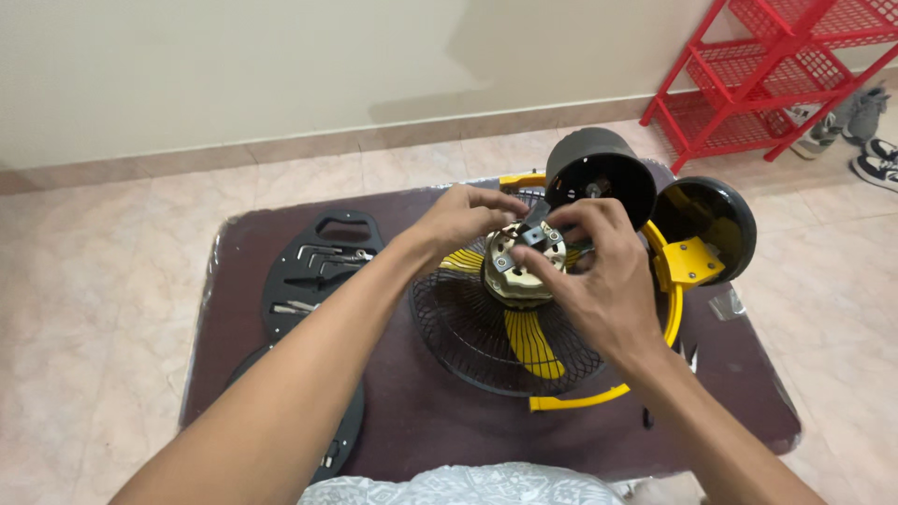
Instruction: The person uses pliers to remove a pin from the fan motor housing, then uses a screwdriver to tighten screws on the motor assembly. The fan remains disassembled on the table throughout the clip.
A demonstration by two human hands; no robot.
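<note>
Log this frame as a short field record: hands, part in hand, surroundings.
left hand: on top of the fan motor, fingers curled
right hand: pinching a small dark part at the motor top
motor: bare, sits on the black wire grille with yellow blades
motor cover: black, off, behind the motor
tool tray: black, left, holds hex keys
surface: dark table
background: red wire rack

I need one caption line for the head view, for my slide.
Both hands, left hand and right hand, grip a fan motor.
</note>
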